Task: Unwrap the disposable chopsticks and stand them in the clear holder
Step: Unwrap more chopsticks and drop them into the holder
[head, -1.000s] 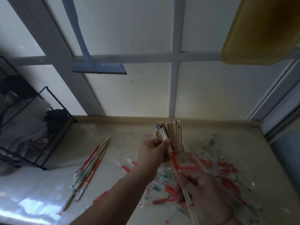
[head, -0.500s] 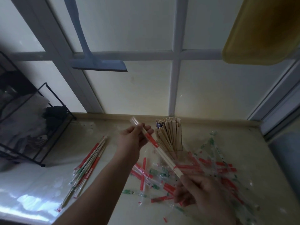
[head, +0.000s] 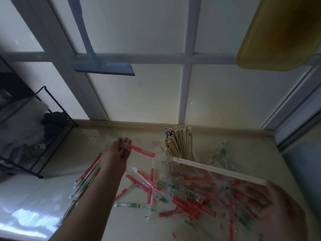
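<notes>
Red-printed wrapper (head: pixel 142 151): pinched by left hand (head: pixel 119 151) fingers.
Bare chopsticks (head: pixel 218 170): gripped by blurred right hand (head: pixel 271 204).
Holder (head: pixel 178 146): upright on bench (head: pixel 121 134).

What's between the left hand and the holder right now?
Head view: the red-ended wrapper the left hand pinches, reaching toward the holder; beyond it, bare counter.
</notes>
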`<state>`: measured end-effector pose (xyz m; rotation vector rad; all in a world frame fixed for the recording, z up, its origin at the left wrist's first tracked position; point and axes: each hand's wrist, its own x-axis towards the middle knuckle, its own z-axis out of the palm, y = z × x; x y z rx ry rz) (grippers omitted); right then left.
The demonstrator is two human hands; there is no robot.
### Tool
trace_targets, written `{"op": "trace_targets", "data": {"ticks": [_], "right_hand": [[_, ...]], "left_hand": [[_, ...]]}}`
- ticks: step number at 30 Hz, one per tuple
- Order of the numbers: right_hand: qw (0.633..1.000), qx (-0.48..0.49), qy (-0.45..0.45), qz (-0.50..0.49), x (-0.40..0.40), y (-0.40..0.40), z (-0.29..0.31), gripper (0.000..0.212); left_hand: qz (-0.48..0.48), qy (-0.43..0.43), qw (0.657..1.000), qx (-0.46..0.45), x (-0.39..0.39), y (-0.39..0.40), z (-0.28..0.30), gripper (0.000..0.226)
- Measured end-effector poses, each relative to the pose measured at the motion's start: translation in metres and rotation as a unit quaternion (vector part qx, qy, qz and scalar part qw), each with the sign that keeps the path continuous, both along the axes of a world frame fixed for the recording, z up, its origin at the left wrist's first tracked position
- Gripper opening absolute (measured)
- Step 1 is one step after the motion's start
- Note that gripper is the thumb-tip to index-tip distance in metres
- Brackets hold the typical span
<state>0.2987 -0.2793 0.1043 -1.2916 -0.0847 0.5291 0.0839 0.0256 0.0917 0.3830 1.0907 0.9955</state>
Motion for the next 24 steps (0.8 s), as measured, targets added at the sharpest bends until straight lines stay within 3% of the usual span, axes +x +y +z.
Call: {"op": "trace_targets", "data": {"ticks": [3, 7, 11, 13, 15, 20, 24], "right_hand": [[0.997, 0.052, -0.052, -0.01, 0.029, 0.006, 0.018, 0.042], [0.972, 0.054, -0.228, -0.013, 0.043, 0.042, 0.049, 0.019], [0.92, 0.015, -0.391, 0.038, 0.037, 0.095, 0.061, 0.006], [0.892, -0.02, -0.447, 0.07, 0.034, 0.12, 0.055, 0.014], [0.867, -0.057, -0.482, 0.113, 0.028, 0.139, 0.047, 0.017], [0.793, -0.144, -0.564, 0.181, 0.013, 0.162, 0.019, 0.035], [0.765, -0.179, -0.579, 0.217, 0.008, 0.166, -0.003, 0.026]], "left_hand": [[0.001, -0.006, 1.0, -0.029, -0.002, -0.009, -0.014, 0.032], [0.01, 0.008, 0.999, -0.05, -0.003, -0.023, -0.041, 0.036], [-0.043, 0.129, 0.99, -0.038, -0.006, -0.05, -0.069, 0.033], [-0.087, 0.195, 0.977, -0.003, -0.01, -0.064, -0.078, 0.031], [-0.152, 0.283, 0.946, 0.051, -0.014, -0.071, -0.089, 0.042], [-0.303, 0.486, 0.801, 0.176, -0.021, -0.062, -0.101, 0.077], [-0.328, 0.53, 0.755, 0.206, -0.026, -0.051, -0.105, 0.073]]}}
